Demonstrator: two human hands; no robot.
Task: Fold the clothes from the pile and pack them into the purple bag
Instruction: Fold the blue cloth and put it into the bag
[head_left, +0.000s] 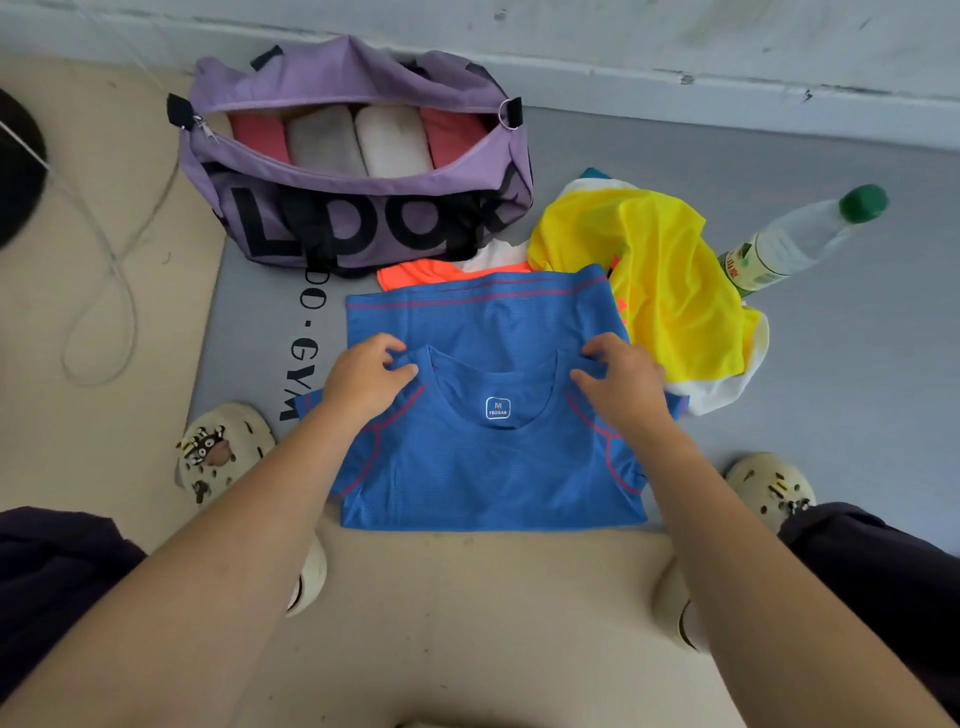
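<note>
Shirt (488, 457) blue, half-folded, pink-seamed.

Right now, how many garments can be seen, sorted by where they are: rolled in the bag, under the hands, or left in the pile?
Rolled in the purple bag: 4 (pink roll, grey roll, white roll, red roll)
Under the hands: 1 (blue shirt)
In the pile: at least 3 (yellow, orange, white)
Total: at least 8
</note>
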